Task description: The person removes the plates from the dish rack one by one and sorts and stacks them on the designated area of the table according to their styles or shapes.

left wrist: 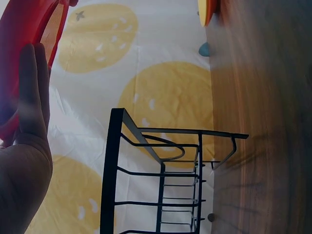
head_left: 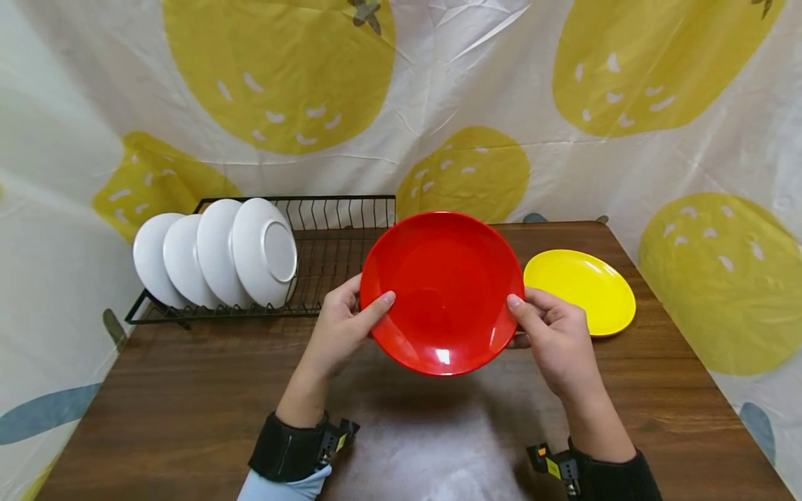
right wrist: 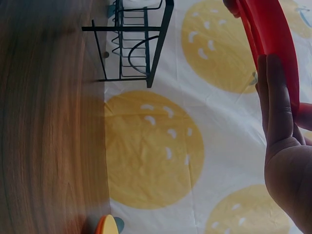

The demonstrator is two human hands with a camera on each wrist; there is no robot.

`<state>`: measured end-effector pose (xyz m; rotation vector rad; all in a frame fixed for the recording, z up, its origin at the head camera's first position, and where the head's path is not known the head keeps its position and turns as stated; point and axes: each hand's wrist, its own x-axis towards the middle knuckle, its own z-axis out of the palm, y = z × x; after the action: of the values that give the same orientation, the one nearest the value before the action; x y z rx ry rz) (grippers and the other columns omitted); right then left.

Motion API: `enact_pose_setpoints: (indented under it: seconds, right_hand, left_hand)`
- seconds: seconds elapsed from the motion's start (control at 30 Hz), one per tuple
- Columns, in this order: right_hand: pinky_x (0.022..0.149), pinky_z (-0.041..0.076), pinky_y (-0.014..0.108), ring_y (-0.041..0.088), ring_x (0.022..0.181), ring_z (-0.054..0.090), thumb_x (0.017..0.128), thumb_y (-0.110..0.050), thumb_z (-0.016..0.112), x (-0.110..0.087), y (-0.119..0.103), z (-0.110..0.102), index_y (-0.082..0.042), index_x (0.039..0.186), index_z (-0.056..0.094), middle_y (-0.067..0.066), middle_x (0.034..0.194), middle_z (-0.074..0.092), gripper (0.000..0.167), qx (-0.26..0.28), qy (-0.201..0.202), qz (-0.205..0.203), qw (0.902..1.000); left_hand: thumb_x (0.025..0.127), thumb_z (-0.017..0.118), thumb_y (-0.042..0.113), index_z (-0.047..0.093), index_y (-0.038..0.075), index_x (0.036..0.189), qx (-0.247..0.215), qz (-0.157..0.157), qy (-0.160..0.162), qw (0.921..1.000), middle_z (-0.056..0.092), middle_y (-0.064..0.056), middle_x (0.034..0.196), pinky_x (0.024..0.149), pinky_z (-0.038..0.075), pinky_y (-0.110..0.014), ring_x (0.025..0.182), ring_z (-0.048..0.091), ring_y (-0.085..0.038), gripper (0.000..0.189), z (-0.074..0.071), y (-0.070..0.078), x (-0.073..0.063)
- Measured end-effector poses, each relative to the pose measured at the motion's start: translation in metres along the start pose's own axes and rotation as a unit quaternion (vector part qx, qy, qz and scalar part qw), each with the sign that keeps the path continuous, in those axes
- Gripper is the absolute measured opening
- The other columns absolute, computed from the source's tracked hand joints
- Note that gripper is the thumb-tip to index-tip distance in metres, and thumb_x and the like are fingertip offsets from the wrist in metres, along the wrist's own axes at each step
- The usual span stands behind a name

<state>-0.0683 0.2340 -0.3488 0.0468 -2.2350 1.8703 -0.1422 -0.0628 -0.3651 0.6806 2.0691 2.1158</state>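
Aloft between both hands (head_left: 343,320) (head_left: 562,342), a red plate (head_left: 441,293), pinched by them at opposite edges.

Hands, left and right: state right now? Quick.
Left hand: holding the red plate by its rim, thumb over the face.
Right hand: holding the same plate's opposite rim.

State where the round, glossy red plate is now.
In the head view's centre, the red plate is held up by left hand and right hand, left of the shiny yellow plate.
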Motion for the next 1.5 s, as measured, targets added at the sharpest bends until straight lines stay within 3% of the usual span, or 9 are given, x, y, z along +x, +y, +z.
enact_pose_setpoints:
  seconds: [0.2,0.43,0.7,0.8,1.03,1.3,1.37,1.4,1.5]
  right_hand:
    - [0.074,0.067,0.028,0.012,0.077,0.080,0.106,-0.019,0.067,0.000,0.002,0.001,0.011,0.139,0.062,-0.010,0.088,0.081,0.044,0.026,0.006,0.023,0.9994]
    - [0.073,0.067,0.026,0.011,0.077,0.080,0.106,-0.018,0.067,0.003,0.006,-0.006,0.012,0.140,0.061,-0.009,0.091,0.081,0.046,0.070,0.053,0.045,0.9951]
    - [0.072,0.066,0.025,0.008,0.082,0.082,0.103,-0.021,0.070,0.017,0.023,-0.031,0.011,0.147,0.056,-0.010,0.095,0.081,0.055,0.101,0.116,0.090,0.9839]
    - [0.071,0.065,0.023,0.008,0.077,0.080,0.103,-0.022,0.071,0.022,0.031,-0.044,0.008,0.150,0.054,-0.010,0.091,0.080,0.058,0.113,0.147,0.133,0.9735]
    - [0.067,0.066,0.024,0.010,0.070,0.079,0.105,-0.021,0.066,0.027,0.046,-0.075,0.005,0.156,0.048,-0.007,0.093,0.073,0.060,0.158,0.216,0.223,0.9373]
    - [0.069,0.065,0.022,0.007,0.071,0.079,0.109,-0.021,0.059,0.026,0.065,-0.097,0.000,0.162,0.037,0.019,0.156,0.047,0.062,0.171,0.262,0.278,0.9084]
    - [0.067,0.065,0.023,0.008,0.070,0.079,0.109,-0.019,0.059,0.023,0.070,-0.104,0.001,0.162,0.036,0.016,0.141,0.061,0.062,0.184,0.274,0.281,0.9011]
    - [0.067,0.066,0.024,0.008,0.069,0.079,0.108,-0.018,0.059,0.023,0.072,-0.108,0.001,0.163,0.034,0.017,0.143,0.061,0.063,0.192,0.282,0.281,0.8969]
    - [0.064,0.066,0.027,0.011,0.067,0.079,0.108,-0.014,0.059,0.019,0.078,-0.117,0.003,0.162,0.034,0.005,0.104,0.076,0.062,0.217,0.303,0.273,0.8869]
  left_hand:
    - [0.106,0.065,0.013,0.061,-0.002,0.141,0.000,-0.006,0.009,0.9999,0.074,-0.030,0.103,0.071,0.069,-0.037,0.076,0.081,-0.017,0.039,0.001,-0.002,-0.001]
    - [0.109,0.059,0.012,0.059,-0.001,0.146,-0.028,-0.019,0.021,0.9992,0.080,-0.009,0.105,0.071,0.069,-0.037,0.078,0.079,-0.014,0.040,-0.002,-0.003,0.003]
    - [0.112,0.054,0.014,0.055,0.002,0.149,-0.066,-0.010,0.014,0.9977,0.070,-0.036,0.128,0.077,0.069,-0.045,0.080,0.082,-0.020,0.039,-0.007,0.000,0.001]
    - [0.112,0.053,0.015,0.054,0.001,0.149,-0.070,-0.010,0.016,0.9974,0.069,-0.037,0.128,0.077,0.069,-0.046,0.079,0.081,-0.020,0.040,-0.008,0.001,0.000]
    - [0.112,0.054,0.016,0.055,0.001,0.149,-0.072,-0.006,0.030,0.9969,0.072,-0.033,0.126,0.076,0.069,-0.047,0.079,0.081,-0.021,0.039,-0.010,0.002,0.001]
    - [0.112,0.054,0.015,0.055,0.002,0.148,-0.072,-0.006,0.031,0.9969,0.071,-0.034,0.126,0.076,0.069,-0.047,0.078,0.081,-0.021,0.039,-0.011,0.002,0.002]
    - [0.112,0.055,0.016,0.056,0.002,0.148,-0.072,-0.005,0.032,0.9969,0.072,-0.032,0.125,0.076,0.069,-0.047,0.078,0.081,-0.021,0.039,-0.012,0.002,0.002]
    - [0.112,0.055,0.015,0.056,0.002,0.148,-0.073,-0.005,0.033,0.9968,0.073,-0.031,0.125,0.076,0.069,-0.047,0.078,0.081,-0.021,0.039,-0.012,0.002,0.002]
    - [0.112,0.055,0.016,0.056,0.001,0.147,-0.074,-0.007,0.037,0.9965,0.076,-0.026,0.122,0.076,0.070,-0.047,0.078,0.081,-0.022,0.038,-0.013,0.002,0.001]
